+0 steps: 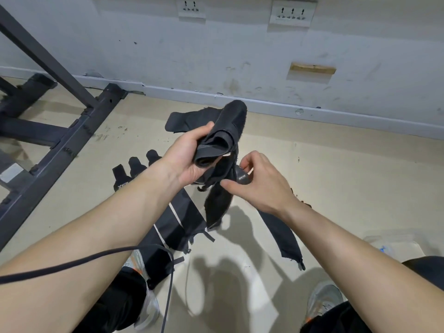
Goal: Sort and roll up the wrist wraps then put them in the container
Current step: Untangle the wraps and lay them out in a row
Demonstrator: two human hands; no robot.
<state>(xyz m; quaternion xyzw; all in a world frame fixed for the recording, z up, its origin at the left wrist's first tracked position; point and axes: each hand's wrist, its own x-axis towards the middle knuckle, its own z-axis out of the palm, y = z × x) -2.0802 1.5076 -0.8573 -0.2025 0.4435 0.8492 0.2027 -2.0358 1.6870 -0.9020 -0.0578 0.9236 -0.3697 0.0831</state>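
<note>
Forearms (101, 236) reach in from the near edge; the left hand (189, 157) curls round the half-rolled wrist wrap (219, 140). The right hand (259, 183) pinches its logo tab (242, 177), the tail (216, 205) hanging below. Fabric appears soft, light, limp: grip the roll itself, keep tension. Beneath, further wraps (174, 227) lie on the floor (336, 176). No container is in view.

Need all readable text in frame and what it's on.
"X": white print on a floor wrap; the rest is hidden.
Tab of the held wrap, pinched by the right hand: white print, upside down, too blurred to read.
White label on the rack: too blurred to read.
Nothing else legible.
</note>
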